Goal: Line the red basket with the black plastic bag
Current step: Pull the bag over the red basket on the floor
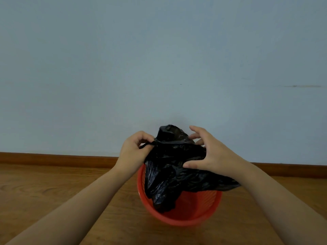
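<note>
Head view, and this looks like the opening-up stage: the black plastic bag (178, 167) is bunched and crumpled, held above the red basket (187, 221), with its lower end hanging down inside the basket's mouth. Nothing is lined yet; no plastic is folded over the red rim, which shows bare all along the near side.

The left hand (135, 152) is closed in a pinch on a thin twisted strip at the bag's left edge, fingers curled tight around it. The right hand (210, 154) is spread over the bag's right side, thumb pressed into the plastic near the front, fingertips splayed at the upper back fold. It is a loose hold on the bag, not a clenched fist.

So the bag sits squarely between the two hands, pulled slightly apart between them, and directly over the basket. A flap trails off to the right, draping past the basket's far-right rim under the right forearm.

The next move, as I judge it, calls for finding the bag's mouth. I cannot tell from here which edge is the opening. Then the hands need to part wide, let the body drop deeper into the basket, and stretch the hem around the rim. Thin, slippery plastic like this tends to cling to itself, so separating the layers is the tricky bit.

The basket stands on the wooden floor (53, 191) close to the pale blue wall (159, 59).
</note>
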Demonstrator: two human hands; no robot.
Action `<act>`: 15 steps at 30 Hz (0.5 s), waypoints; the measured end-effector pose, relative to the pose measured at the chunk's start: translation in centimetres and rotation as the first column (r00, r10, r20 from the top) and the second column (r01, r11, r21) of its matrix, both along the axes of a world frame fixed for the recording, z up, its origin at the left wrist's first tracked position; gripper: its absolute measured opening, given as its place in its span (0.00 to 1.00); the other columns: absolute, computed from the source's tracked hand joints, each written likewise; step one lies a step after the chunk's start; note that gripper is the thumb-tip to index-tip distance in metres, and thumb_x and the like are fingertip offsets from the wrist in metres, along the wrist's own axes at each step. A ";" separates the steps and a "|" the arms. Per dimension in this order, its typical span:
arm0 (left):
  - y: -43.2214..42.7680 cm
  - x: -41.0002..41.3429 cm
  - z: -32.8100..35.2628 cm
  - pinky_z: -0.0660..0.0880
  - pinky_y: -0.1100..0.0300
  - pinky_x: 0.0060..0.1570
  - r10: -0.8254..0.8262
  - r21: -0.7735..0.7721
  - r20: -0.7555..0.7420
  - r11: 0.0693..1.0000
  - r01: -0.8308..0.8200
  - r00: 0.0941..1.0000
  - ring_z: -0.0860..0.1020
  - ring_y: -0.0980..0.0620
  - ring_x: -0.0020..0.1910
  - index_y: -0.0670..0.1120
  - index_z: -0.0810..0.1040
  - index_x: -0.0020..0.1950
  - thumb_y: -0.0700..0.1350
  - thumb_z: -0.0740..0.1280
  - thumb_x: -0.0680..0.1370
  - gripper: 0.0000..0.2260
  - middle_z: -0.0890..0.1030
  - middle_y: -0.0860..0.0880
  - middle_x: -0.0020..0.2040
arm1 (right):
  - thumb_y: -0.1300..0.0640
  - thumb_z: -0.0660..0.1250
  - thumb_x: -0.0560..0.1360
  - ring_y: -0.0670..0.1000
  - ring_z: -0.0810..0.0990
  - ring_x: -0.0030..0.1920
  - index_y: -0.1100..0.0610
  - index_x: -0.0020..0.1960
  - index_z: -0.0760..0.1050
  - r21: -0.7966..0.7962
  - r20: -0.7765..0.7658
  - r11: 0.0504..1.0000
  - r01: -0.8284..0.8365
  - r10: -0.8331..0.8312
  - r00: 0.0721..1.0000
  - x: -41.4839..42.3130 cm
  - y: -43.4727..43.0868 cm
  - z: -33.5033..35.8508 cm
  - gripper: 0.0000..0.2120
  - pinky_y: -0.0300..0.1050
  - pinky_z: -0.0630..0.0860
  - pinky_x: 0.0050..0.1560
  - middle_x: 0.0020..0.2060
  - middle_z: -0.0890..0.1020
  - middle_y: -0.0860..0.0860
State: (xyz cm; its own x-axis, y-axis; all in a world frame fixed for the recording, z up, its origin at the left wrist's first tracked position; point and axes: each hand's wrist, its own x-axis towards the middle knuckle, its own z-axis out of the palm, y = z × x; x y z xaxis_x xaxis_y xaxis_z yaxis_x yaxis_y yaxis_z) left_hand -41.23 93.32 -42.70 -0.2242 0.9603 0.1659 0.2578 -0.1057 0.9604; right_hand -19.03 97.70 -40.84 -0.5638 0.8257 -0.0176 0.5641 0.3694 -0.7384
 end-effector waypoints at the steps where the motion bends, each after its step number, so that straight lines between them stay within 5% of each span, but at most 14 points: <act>1: 0.0 0.0 0.0 0.77 0.68 0.36 -0.002 0.007 0.023 1.000 0.002 1.000 0.80 0.58 0.39 0.53 0.75 0.31 0.29 0.65 0.71 0.19 0.81 0.51 0.38 | 0.42 0.74 0.61 0.37 0.68 0.56 0.42 0.70 0.53 0.014 0.007 1.000 0.005 -0.005 1.000 0.0 -0.1 -0.1 0.44 0.30 0.63 0.53 0.57 0.69 0.35; 7: 0.0 1.0 0.0 0.77 0.65 0.41 -0.045 -0.002 0.052 0.999 0.045 0.998 0.79 0.54 0.43 0.52 0.73 0.34 0.30 0.65 0.71 0.16 0.80 0.51 0.42 | 0.60 0.67 0.71 0.36 0.73 0.47 0.50 0.54 0.72 0.243 -0.031 0.970 -0.007 0.015 0.999 -0.6 -0.5 0.4 0.13 0.23 0.66 0.48 0.44 0.74 0.37; 11: -0.7 1.5 1.2 0.69 0.73 0.54 -0.067 0.068 -0.349 0.993 0.096 0.935 0.71 0.67 0.55 0.55 0.68 0.54 0.41 0.69 0.70 0.17 0.74 0.57 0.55 | 0.65 0.67 0.70 0.42 0.74 0.41 0.55 0.43 0.76 0.352 -0.067 0.936 0.003 0.022 0.998 -0.5 -0.6 1.3 0.06 0.28 0.68 0.44 0.39 0.74 0.42; 13: -0.8 1.8 2.2 0.64 0.65 0.63 -0.064 0.205 -0.567 0.955 0.216 0.821 0.67 0.59 0.64 0.52 0.67 0.61 0.48 0.69 0.69 0.22 0.70 0.54 0.63 | 0.66 0.67 0.70 0.44 0.74 0.41 0.56 0.43 0.77 0.361 -0.075 0.932 -0.017 0.047 0.996 -0.6 -0.7 1.7 0.06 0.31 0.69 0.44 0.39 0.75 0.44; 15: -0.7 2.0 2.9 0.63 0.56 0.66 0.016 0.311 -0.750 0.891 0.330 0.661 0.66 0.50 0.68 0.48 0.73 0.58 0.51 0.68 0.69 0.19 0.70 0.48 0.66 | 0.66 0.68 0.69 0.45 0.76 0.43 0.56 0.43 0.77 0.351 -0.101 0.936 -0.038 0.078 0.992 -0.7 -1.0 1.8 0.07 0.34 0.71 0.45 0.40 0.77 0.47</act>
